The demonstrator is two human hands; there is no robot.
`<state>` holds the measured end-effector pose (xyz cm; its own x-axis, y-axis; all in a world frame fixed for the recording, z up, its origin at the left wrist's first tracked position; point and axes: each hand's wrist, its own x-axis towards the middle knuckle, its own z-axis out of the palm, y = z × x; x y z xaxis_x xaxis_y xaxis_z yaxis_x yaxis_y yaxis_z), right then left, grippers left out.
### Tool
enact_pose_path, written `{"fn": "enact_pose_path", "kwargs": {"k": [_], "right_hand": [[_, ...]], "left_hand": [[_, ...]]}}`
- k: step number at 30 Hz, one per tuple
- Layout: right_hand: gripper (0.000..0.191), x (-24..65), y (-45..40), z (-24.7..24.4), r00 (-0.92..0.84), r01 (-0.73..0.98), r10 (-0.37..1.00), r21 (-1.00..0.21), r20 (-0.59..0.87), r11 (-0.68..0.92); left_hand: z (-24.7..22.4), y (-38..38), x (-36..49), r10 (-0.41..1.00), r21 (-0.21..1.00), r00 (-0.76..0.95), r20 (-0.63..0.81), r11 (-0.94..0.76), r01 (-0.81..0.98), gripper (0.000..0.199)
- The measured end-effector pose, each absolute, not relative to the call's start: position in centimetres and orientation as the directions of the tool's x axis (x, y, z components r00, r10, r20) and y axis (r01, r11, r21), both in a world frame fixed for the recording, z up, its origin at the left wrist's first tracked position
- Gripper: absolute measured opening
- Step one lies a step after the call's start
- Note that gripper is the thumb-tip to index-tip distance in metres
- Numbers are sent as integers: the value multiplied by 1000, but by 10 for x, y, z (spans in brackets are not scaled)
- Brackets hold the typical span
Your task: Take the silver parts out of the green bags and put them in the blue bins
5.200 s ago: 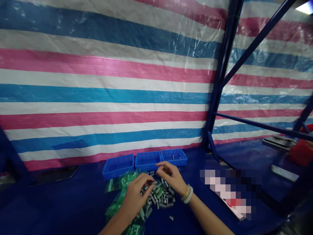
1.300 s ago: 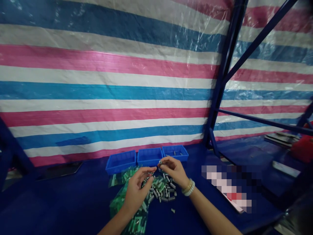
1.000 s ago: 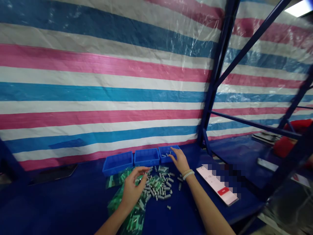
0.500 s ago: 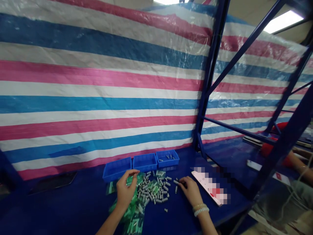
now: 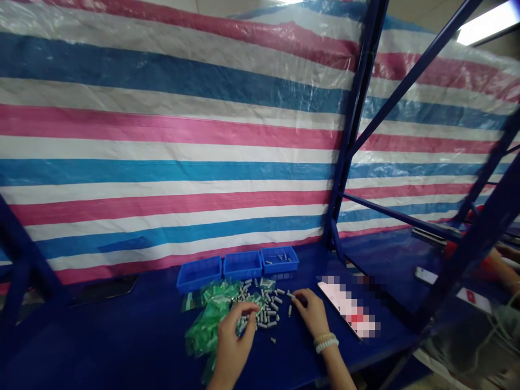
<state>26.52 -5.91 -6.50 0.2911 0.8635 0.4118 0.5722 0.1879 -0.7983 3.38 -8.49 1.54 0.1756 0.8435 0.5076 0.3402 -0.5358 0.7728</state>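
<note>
Now the left hand [image 5: 236, 331], previously over the green bags [image 5: 208, 326], lies at the near edge of the metal pieces [image 5: 271, 311], thumb and fingertips apart. The right hand [image 5: 312, 313] has its fingertips at one piece right of the pile; whether they grip it cannot be told. The pieces, short, silvery and cylindrical, lie loosely heaped between the hands, several more in the right-hand tray [image 5: 280, 268] beyond.

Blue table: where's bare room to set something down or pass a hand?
Widest: the table left of the green bags. Narrower: between the right-hand tray and the pink-screened phone, behind the right hand. Crowded: the metal pieces and bags around the left hand.
</note>
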Motion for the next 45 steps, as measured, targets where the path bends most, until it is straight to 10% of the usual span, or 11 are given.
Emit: {"fn": "enact_pose_path", "kwargs": {"k": [4,14,18,26,35,45], "right_hand": [[30,239,-86,-45,244,317,894,-902,375,292],[9,183,-125,6,-32,426,838,-751,545,504],[7,186,-119,7,-29,363,851,-788,524,497],[18,180,-112,-28,29,-70,935,-932,355,356],[31,255,7,15,197,587,713,-663,673,465],[28,215,-47,-9,-162,542,784,-610,599,578]], "left_hand": [[-5,-103,53,914,903,185,361,-392,177,28],[-10,-128,54,980,967,187,-73,115,-227,33],[-9,-135,44,999,944,43,-22,35,-328,40],[-4,-138,40,958,958,22,286,-286,-9,36],[-21,-116,-15,821,608,69,567,-474,637,42],[-32,-114,-45,933,245,222,283,-294,924,107]]}}
